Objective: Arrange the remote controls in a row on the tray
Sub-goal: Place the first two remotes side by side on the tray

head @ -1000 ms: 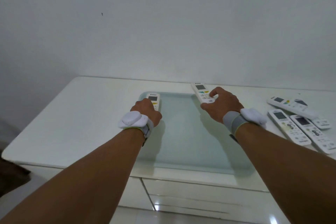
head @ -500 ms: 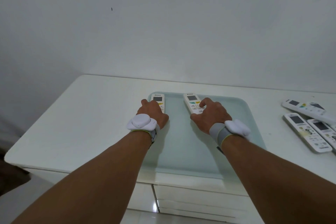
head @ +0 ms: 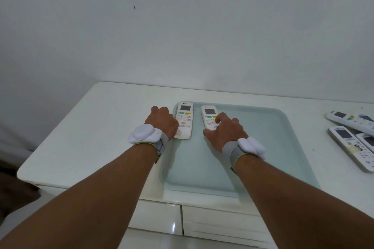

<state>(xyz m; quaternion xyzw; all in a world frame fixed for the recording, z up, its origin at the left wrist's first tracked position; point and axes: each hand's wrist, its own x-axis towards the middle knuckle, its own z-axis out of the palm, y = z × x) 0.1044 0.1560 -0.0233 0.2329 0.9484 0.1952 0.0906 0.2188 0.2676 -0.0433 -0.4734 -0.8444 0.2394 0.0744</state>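
On the white table point(head: 85, 131), the left hand point(head: 162, 122) rests at the 9 o'clock edge of the pale tray point(head: 283, 147), its grip loose and apart beside the first remote point(head: 184, 120), touching that remote's near left corner rather than clamping it. This remote lies flat in the tray's 11 o'clock corner, screen end pointing to 12 o'clock. Just to its right lies the second remote point(head: 210, 117), parallel with a narrow gap between them. The right hand point(head: 223, 131) covers its near end, fingers spread on the buttons, thumb at its left edge; the grip presses down on it rather than closing round it. Further remotes point(head: 352, 141) wait in a loose pile on the table at 3 o'clock, off the tray.

To do this step well, I judge, nudge the second remote until its far end lines up with the first, keeping the gap even, then lift straight off so neither skews.

Against half a second ago, the left hand has slid off the first remote, baring its keypad, and the second remote sits straighter and nearer its neighbour.
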